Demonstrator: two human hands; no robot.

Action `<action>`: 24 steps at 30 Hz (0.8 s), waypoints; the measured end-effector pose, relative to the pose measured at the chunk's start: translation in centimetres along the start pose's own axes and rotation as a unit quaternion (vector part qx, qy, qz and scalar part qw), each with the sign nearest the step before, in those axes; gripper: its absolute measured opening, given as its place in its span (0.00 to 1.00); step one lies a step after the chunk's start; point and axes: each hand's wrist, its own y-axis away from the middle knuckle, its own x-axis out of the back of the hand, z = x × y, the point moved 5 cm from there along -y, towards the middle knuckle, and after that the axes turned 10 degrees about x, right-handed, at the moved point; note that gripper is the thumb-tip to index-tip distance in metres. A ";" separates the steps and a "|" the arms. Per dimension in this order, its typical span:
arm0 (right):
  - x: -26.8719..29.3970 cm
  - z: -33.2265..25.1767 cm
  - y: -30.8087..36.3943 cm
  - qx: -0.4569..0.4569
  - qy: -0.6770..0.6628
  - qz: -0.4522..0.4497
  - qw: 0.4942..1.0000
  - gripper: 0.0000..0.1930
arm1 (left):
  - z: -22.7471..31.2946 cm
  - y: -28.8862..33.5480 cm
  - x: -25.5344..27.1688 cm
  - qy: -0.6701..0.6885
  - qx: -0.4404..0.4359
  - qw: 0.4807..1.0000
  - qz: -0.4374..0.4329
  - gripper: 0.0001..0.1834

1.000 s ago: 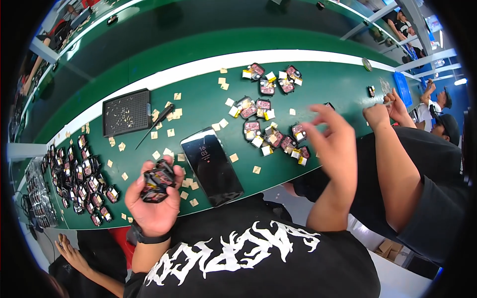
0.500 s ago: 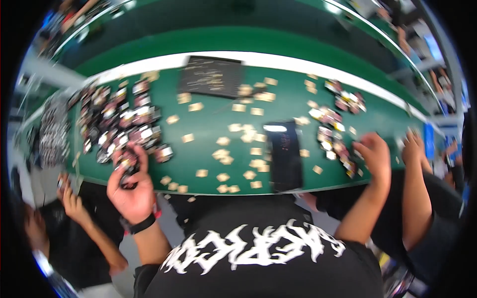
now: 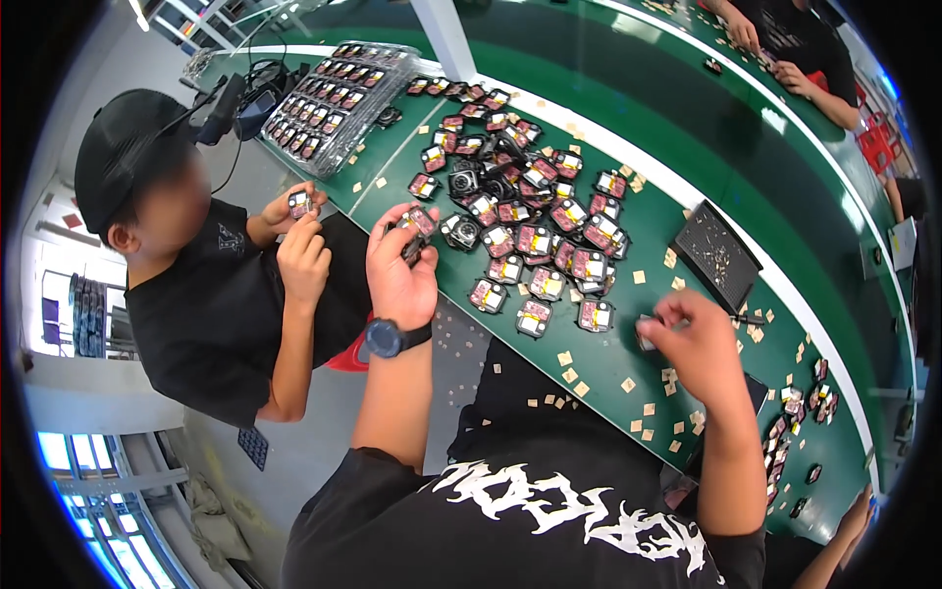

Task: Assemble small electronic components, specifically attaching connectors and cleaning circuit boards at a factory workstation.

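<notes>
My left hand (image 3: pixel 404 285) is closed round an open watch case (image 3: pixel 416 224), black with a pink and silver inside, held palm-up beyond the table's near edge. To its right lies a wide cluster of similar open watch cases (image 3: pixel 535 240), many with a yellow strip and a white patch. My right hand (image 3: pixel 699 344) hovers over the green table, thumb and fingers pinching a small dark-edged piece (image 3: pixel 645 334). The fingers hide most of that piece, so its kind cannot be told. Small tan square pieces (image 3: pixel 628 385) are scattered below and around this hand.
A black tray (image 3: pixel 716 257) with small bits stands along the far edge. Clear trays of watch cases (image 3: pixel 329 108) are stacked at the far left. Close on my left, a co-worker (image 3: pixel 226 285) handles a small case. More cases (image 3: pixel 777 456) lie at the right.
My view has swung to the left. My right hand has come from beside the right-hand cases to the table's middle, pinching a small piece. The left hand still holds a watch case.
</notes>
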 end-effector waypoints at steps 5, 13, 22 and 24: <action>-2.4 2.5 -4.3 -0.088 -0.033 0.043 0.995 0.12 | 0.2 -4.0 1.6 -0.154 -0.130 0.969 0.141 0.12; -1.0 1.2 -3.1 -0.072 0.050 0.027 0.996 0.20 | -0.5 -3.5 -1.8 -0.533 -0.363 0.738 0.199 0.12; 7.2 0.5 8.3 -0.120 -0.023 0.107 0.987 0.22 | -1.3 -2.3 -2.9 -0.599 -0.377 0.680 0.193 0.21; 10.5 2.0 13.0 -0.168 -0.048 0.144 0.974 0.22 | -1.4 -1.9 -3.1 -0.598 -0.366 0.687 0.193 0.23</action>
